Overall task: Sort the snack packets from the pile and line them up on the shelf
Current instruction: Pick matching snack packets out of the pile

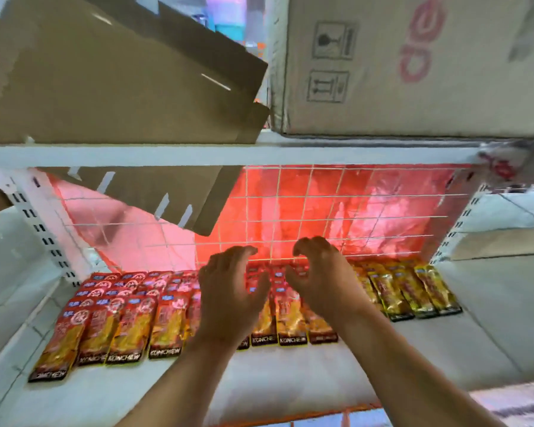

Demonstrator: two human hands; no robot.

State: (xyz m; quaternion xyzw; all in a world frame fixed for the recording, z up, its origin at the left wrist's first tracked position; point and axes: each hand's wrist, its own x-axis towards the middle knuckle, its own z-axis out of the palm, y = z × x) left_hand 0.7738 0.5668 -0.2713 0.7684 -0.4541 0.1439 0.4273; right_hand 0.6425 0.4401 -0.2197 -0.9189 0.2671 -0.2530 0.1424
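Glossy plastic snack packets (124, 328) on a smooth white-painted shelf (290, 374), matt brown cardboard box (413, 66) above.

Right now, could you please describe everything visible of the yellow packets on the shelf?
The yellow packets are glossy pouches, yellow-gold with red print and a dark band at the near end. They lie flat on the white shelf in side-by-side columns, overlapping front to back, far ends towards the wire mesh. They close the row's right end, beside the red packets. The right hand hides their left edge; contact cannot be told.
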